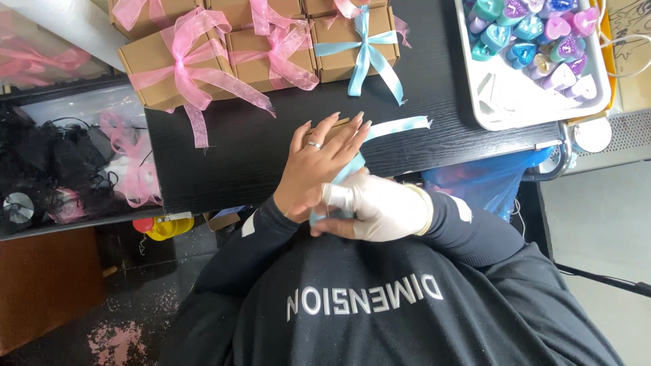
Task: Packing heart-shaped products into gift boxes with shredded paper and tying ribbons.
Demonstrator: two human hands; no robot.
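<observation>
Pale blue ribbon (400, 126) — sheer, flat, hand-pinned

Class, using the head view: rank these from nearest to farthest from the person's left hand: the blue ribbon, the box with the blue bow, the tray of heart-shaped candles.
1. blue ribbon: under the left hand, touching it.
2. box with the blue bow: straight beyond, at the table's far edge.
3. tray of heart-shaped candles: far right corner.

Up top, 3 ribboned kraft gift boxes (264, 44) line the black desk (258, 146); heart-shaped candles (536, 41) fill a white tray (522, 108).
</observation>
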